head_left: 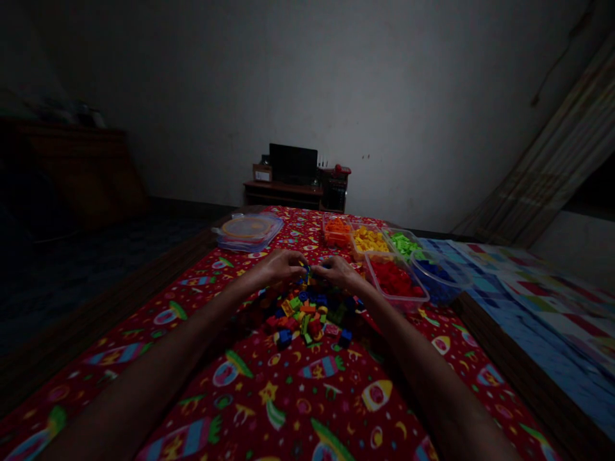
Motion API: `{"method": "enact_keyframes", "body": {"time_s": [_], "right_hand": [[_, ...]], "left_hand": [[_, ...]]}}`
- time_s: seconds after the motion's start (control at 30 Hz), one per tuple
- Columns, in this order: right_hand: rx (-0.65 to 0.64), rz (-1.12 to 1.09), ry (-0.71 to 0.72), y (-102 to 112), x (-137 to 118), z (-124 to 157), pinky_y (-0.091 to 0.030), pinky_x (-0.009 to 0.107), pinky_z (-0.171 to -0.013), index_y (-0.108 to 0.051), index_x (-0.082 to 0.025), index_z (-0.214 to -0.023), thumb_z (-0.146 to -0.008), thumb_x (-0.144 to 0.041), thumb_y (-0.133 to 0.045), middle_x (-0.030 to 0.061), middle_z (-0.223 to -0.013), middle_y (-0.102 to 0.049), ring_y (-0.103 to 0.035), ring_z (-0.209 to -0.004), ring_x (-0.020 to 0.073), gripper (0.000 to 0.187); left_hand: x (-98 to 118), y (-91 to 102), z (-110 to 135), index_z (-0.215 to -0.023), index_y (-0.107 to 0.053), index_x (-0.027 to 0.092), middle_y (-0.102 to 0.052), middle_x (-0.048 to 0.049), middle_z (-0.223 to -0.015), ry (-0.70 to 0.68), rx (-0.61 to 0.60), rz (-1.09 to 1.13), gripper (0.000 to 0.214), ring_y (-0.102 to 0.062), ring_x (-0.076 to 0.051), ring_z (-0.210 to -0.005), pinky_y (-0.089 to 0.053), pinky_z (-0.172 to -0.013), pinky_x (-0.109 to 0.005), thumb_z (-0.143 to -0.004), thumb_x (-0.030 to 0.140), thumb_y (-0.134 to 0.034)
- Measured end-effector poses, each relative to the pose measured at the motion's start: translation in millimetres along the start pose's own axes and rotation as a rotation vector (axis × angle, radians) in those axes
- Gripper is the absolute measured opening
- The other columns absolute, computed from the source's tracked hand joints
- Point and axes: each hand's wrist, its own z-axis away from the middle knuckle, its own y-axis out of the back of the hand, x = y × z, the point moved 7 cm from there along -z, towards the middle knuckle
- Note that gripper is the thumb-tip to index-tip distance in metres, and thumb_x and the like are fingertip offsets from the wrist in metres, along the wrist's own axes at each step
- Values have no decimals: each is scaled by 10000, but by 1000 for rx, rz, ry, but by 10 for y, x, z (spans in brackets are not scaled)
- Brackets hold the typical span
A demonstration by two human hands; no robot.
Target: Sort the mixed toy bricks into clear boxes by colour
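Note:
A heap of small mixed-colour bricks [310,314] lies on a red patterned cloth [288,397]. Both my hands reach over the far side of the heap and meet at their fingertips. My left hand [281,266] is closed in a pinch. My right hand [339,270] is also closed in a pinch. Between them sits a small blue piece [305,269], too small and dark to name with certainty. Which hand carries it I cannot tell.
Clear tubs stand at the right: orange bricks [337,232], yellow bricks [369,241], green bricks [404,244], red bricks [394,279], blue bricks [439,275]. Stacked lids [247,230] lie at the far left. A low shelf with a dark screen [293,165] stands by the wall.

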Motion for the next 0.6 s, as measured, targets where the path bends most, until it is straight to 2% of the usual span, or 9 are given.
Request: {"method": "enact_keyframes", "body": {"time_s": [0.17, 0.37, 0.5, 0.6], "right_hand": [[34, 2, 62, 3, -63, -6, -193, 210, -472, -550, -118, -580, -790, -494, -456, -39, -502, -399, -335, -497, 62, 441], [26, 82, 155, 32, -189, 46, -187, 211, -475, -549, -119, -587, -816, -462, -445, -40, -518, -386, -339, -504, 58, 425], [68, 118, 117, 182, -133, 63, -200, 210, -476, -575, -110, -589, -815, -413, -457, -35, -514, -410, -339, -493, 57, 396], [82, 33, 64, 244, -77, 53, -239, 195, -474, -613, -106, -623, -798, -361, -463, -22, -528, -475, -388, -497, 62, 344]], "left_hand": [[63, -60, 5, -1014, -685, 145, -717, -27, -827, -36, -21, 32, 422, -622, -180, -742, -468, -639, -227, -710, 407, -552], [139, -37, 56, -905, -711, 151, -707, -25, -770, -52, -14, -163, 357, -606, -168, -700, -435, -603, -204, -699, 410, -579], [93, -11, 88, -926, -721, 178, -709, -7, -736, 9, -50, -196, 331, -606, -162, -666, -415, -557, -194, -690, 374, -595], [15, 1, 73, -935, -725, 182, -717, -5, -752, 74, -72, -142, 353, -611, -171, -676, -431, -575, -208, -662, 385, -628]]}}
